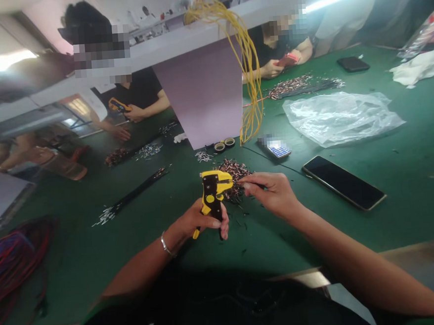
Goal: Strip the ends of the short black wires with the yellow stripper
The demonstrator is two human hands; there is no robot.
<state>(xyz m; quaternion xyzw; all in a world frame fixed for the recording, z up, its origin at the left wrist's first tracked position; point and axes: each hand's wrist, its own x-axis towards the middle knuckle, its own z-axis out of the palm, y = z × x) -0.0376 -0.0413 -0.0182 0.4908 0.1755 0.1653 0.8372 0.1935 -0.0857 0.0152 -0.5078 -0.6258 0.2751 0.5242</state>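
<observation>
My left hand is wrapped round the handles of a yellow and black wire stripper, its jaws pointing right. From the right, my right hand pinches a thin black wire, whose end is at the stripper's jaws. Behind the tool and my right fingertips lies a pile of short copper-ended wire pieces on the green table. A bundle of black wires with bare silvery ends lies to the left.
On the right are a large phone, a keypad phone and a clear plastic bag. Yellow wires hang from the shelf by a pale panel. Red cables lie left. Several people sit opposite.
</observation>
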